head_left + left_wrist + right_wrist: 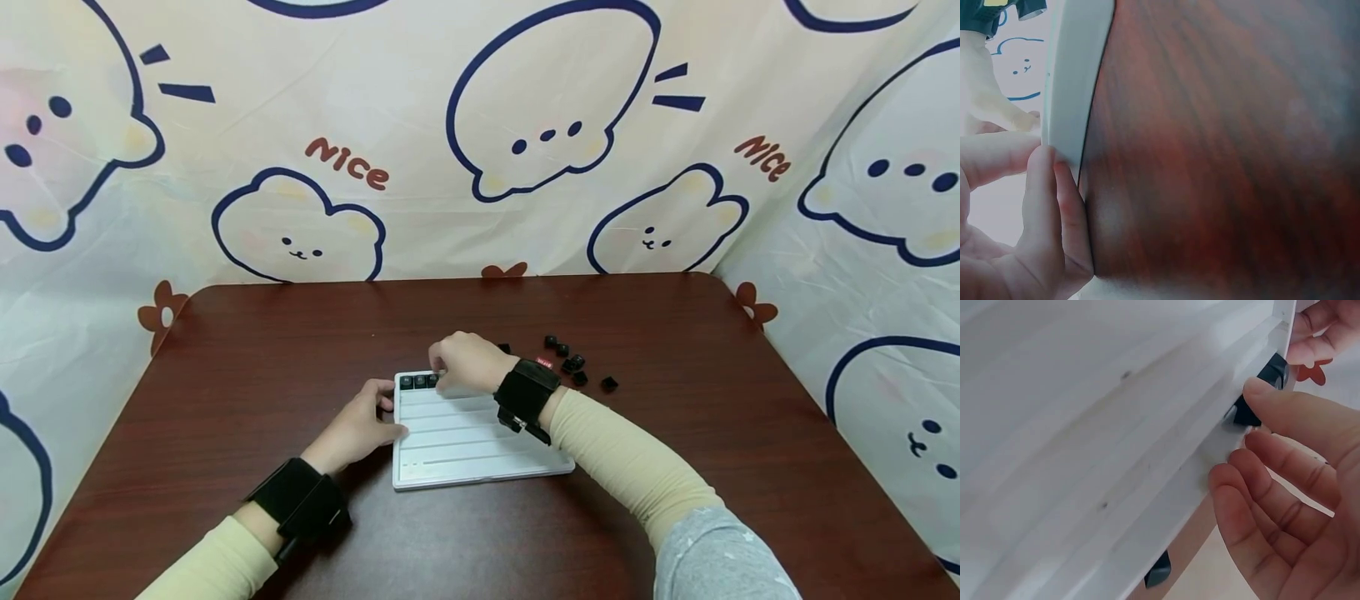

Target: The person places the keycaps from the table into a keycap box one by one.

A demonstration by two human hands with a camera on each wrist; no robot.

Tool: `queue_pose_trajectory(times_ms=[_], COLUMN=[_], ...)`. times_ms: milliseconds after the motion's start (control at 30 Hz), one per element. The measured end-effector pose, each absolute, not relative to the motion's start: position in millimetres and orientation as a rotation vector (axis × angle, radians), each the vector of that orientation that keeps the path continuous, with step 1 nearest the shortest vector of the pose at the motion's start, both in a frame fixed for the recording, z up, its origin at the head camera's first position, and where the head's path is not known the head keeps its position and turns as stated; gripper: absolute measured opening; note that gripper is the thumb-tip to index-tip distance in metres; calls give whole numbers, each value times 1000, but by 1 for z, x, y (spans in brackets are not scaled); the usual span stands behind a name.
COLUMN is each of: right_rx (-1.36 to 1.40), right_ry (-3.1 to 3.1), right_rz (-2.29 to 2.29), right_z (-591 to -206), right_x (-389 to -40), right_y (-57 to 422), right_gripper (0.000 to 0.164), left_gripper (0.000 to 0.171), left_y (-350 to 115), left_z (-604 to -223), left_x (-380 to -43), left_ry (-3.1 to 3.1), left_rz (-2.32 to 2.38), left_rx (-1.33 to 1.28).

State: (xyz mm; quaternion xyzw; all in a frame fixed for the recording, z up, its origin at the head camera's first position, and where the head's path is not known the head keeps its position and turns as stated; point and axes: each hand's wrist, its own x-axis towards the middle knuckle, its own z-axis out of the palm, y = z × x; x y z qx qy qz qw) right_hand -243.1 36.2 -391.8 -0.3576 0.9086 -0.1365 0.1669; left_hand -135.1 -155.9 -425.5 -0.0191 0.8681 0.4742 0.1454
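Observation:
A white ridged tray [465,454] lies on the table, with a few black keycaps [419,382] lined up at the left end of its far row. My left hand [363,425] grips the tray's left edge, thumb on top and fingers against the side. My right hand [472,360] reaches over the far edge, just right of the row. In the right wrist view, its thumb [1261,389] presses a black keycap [1246,415] at the end of that row, with the other fingers curled close below.
Several loose black keycaps [575,364] and a red one [543,362] are scattered on the brown table [300,350], beyond the tray to the right. A patterned curtain [420,233] hangs behind the table and along both sides.

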Motion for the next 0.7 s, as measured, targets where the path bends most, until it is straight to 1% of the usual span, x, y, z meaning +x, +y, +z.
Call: queue_pose_trajectory(times_ms=[133, 300, 533, 700], right_rx=[-1038, -1037, -998, -937], right_ry=[2603, 2624, 2690, 2715], right_rz=[-378, -408, -452, -491], right_z=[-388, -378, -371, -372], right_x=[-247, -253, -271, -281], right_y=[44, 61, 97, 126], right_gripper=[15, 20, 16, 18], left_gripper=[69, 69, 70, 71], left_y=[-155, -155, -156, -155], left_z=[-424, -423, -423, -424], left_x=[-134, -134, -135, -133], left_ry=[2492, 2488, 2491, 2507], left_rz=[1375, 1379, 1370, 1346], left_rx=[-59, -54, -62, -72])
